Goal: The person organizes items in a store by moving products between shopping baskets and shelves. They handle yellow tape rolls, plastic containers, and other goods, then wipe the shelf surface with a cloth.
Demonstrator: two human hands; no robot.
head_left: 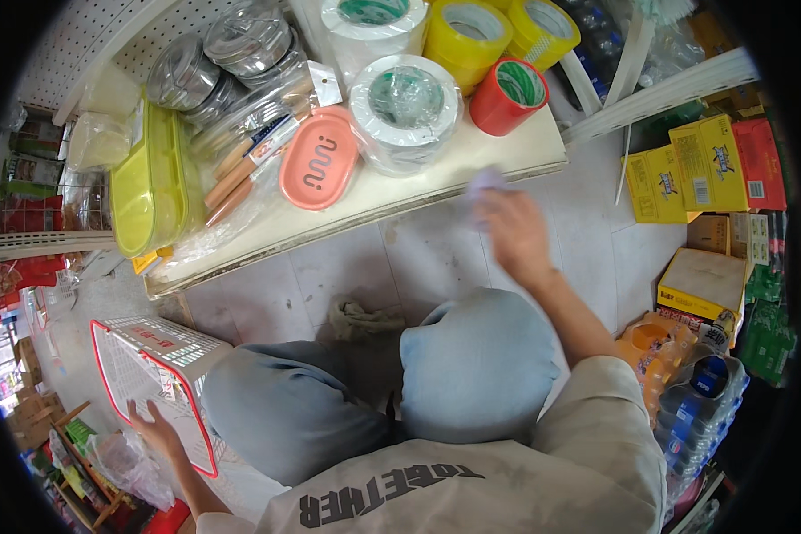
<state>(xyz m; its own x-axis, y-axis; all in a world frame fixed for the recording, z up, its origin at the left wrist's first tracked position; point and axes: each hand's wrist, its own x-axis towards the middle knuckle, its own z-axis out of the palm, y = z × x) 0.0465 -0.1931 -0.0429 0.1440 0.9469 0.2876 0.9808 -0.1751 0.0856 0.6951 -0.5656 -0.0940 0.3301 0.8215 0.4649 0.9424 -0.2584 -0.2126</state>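
Note:
My right hand (512, 222) reaches forward to the shelf's front edge, its fingers closed on a pale purple cloth (487, 187) that is smeared by motion. The shelf board (365, 212) is cream-coloured with a worn edge. Nearest to that hand on it are a red tape roll (508, 96) and a large roll of clear tape (406, 116). My left hand (156, 432) is low at the left, fingers apart, beside the red rim of a white shopping basket (184, 343). Nothing shows in that hand.
The shelf also holds a pink soap dish (319, 158), wooden-handled tools (240, 178), a yellow-green container (156, 182), steel containers (247, 40) and yellow tape rolls (467, 40). A crumpled cloth (362, 320) lies on the floor. Yellow boxes (705, 165) and packed bottles (699, 409) stand at the right.

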